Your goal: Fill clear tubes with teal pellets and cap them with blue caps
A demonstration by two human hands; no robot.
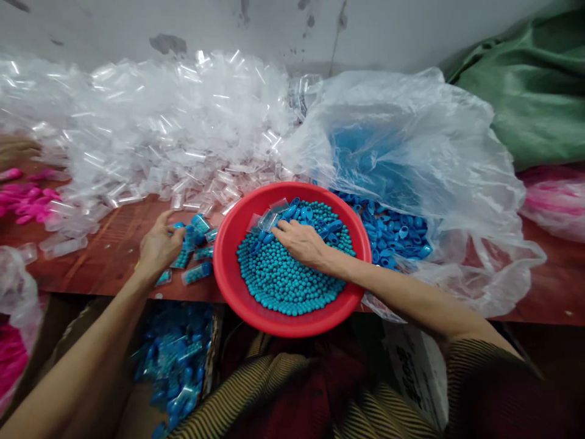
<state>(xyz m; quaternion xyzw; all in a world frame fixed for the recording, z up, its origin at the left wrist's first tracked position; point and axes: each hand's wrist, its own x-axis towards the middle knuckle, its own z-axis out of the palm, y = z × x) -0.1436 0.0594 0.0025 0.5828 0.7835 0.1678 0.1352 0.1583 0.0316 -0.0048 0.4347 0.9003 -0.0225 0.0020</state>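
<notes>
Below the table edge, a box of filled blue tubes (176,366) sat by our knees. Our right hand (301,242) lay loosely curled, palm down, in the red basin (228,244) of teal beads (283,280), fingertips on a clear tube (262,219); scooping shallow seemed best, since the basin overhung the edge. Our left hand (159,245) pinched filled tubes (196,244) on the table (105,256). Open room was scarce: empty tubes (159,134) heaped behind, a bag of blue caps (393,231) right.
</notes>
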